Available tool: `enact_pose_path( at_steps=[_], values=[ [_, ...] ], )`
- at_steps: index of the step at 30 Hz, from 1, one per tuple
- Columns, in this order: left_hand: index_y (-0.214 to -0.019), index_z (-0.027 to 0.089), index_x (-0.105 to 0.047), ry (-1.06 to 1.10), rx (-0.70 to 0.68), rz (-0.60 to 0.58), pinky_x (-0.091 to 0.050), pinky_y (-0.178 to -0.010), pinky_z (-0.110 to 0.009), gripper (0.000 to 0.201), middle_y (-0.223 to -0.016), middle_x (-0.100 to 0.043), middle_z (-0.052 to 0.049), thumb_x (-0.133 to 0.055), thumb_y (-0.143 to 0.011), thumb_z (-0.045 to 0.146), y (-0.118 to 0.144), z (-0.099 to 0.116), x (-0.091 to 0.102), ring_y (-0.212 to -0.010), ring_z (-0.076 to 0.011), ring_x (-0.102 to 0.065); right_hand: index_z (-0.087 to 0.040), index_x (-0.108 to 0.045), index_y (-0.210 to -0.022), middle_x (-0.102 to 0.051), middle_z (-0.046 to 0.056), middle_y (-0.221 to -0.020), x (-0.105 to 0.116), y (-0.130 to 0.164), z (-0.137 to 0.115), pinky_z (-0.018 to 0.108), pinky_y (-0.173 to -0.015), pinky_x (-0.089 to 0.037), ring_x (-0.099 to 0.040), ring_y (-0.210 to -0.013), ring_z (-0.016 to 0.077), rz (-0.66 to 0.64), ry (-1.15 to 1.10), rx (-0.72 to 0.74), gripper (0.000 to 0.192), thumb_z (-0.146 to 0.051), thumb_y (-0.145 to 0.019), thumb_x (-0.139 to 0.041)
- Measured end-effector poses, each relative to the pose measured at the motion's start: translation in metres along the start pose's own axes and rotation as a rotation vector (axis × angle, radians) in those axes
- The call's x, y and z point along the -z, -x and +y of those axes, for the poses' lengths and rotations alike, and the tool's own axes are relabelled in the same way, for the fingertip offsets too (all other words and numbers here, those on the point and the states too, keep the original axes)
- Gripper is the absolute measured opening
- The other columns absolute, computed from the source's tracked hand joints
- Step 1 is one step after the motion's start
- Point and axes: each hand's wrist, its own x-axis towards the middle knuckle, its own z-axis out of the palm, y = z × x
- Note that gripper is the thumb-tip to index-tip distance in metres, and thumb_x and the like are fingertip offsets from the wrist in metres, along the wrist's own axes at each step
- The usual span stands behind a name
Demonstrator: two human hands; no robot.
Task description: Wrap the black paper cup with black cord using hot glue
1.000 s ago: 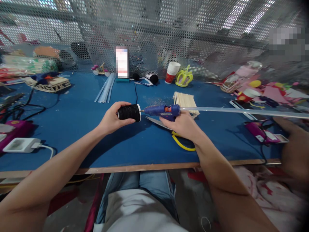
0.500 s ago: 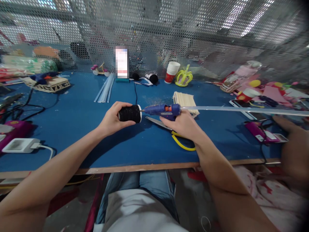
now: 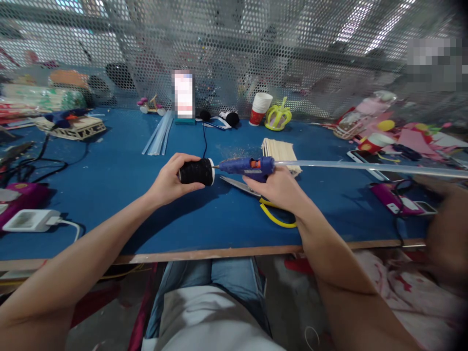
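Both hands are busy above the blue bench [image 3: 109, 195]: left hand [image 3: 168, 183] clasps a black spool [image 3: 196, 171], right hand [image 3: 280, 187] grips a blue glue gun [image 3: 245, 166], nozzle touching the spool's end. Hot glue could string onto nearby fingers, and the long glue stick [image 3: 365, 167] jutting right could snag a neighbour's hand [image 3: 446, 229].

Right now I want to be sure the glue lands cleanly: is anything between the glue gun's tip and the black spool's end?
Nothing visible. The right hand holds the glue gun with its nozzle pointed straight at the white end of the black spool, held in the left hand. Whether the tip touches the end cannot be told.
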Motion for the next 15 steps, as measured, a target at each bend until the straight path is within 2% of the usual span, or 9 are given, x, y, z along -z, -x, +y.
enact_pose_path(
  at_steps=[6,11,15],
  values=[
    [-0.113,0.020,-0.052,-0.001,0.076,0.002,-0.045,-0.087,-0.036,0.057,-0.108,-0.057,-0.006,-0.073,-0.065,0.042,0.0000,-0.0026,-0.0002,-0.097,-0.0211,-0.056,-0.017,-0.056,-0.065,-0.058,0.004,-0.063,-0.0024,0.0021,0.0018,0.029,-0.057,-0.037,-0.055,-0.062,0.0173,-0.008,0.057,0.015,0.021,-0.034,-0.077,-0.055],
    [-0.112,0.021,-0.052,-0.030,-0.027,0.016,-0.045,-0.088,-0.037,0.055,-0.108,-0.056,-0.006,-0.074,-0.065,0.039,-0.0006,-0.0010,0.0006,-0.100,-0.0213,-0.054,-0.017,-0.058,-0.069,-0.059,0.004,-0.064,-0.0022,0.0009,0.0022,0.030,-0.059,-0.039,-0.055,-0.062,0.0169,-0.001,0.029,0.002,0.019,-0.034,-0.078,-0.054],
    [-0.113,0.022,-0.051,-0.043,-0.099,0.007,-0.045,-0.090,-0.039,0.053,-0.110,-0.054,-0.007,-0.073,-0.067,0.037,-0.0003,0.0002,0.0012,-0.104,-0.0221,-0.053,-0.017,-0.055,-0.064,-0.058,0.003,-0.061,0.0002,-0.0005,0.0009,0.029,-0.057,-0.039,-0.054,-0.058,0.0158,0.005,-0.013,-0.020,0.022,-0.036,-0.077,-0.056]
  ],
)
